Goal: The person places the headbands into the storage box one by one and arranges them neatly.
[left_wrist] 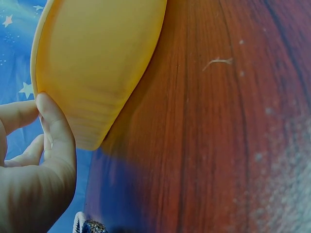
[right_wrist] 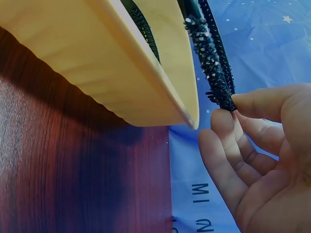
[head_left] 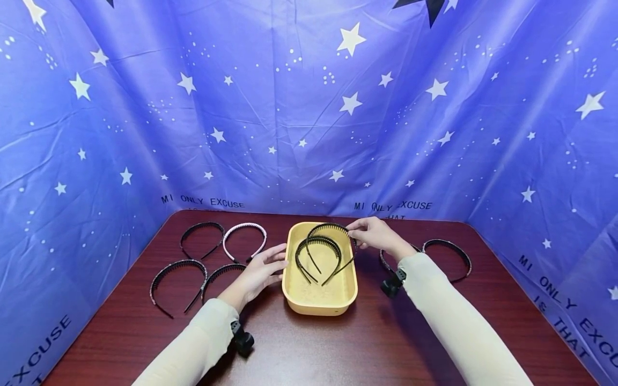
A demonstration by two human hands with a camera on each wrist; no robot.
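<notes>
My right hand (head_left: 374,235) pinches a black toothed headband (right_wrist: 206,53) between thumb and fingertips, by a side crusted with small glittering beads. That headband hangs over the far right rim of a yellow plastic tub (head_left: 319,306), its ends reaching down into it. Inside the tub lies another black toothed headband (head_left: 318,240). With fingers fairly straight, my left hand (head_left: 258,272) touches the tub's left side at the rim. In the left wrist view, a fingertip rests against the tub's outer wall (left_wrist: 104,58).
On the left of the dark red table (head_left: 289,354) lie a pink-and-black headband (head_left: 265,236) and several dark ones (head_left: 182,262). To the right, a dark headband (head_left: 468,258) lies beside another partly hidden by my right wrist. A blue star-printed curtain (head_left: 309,118) surrounds the table's back and sides.
</notes>
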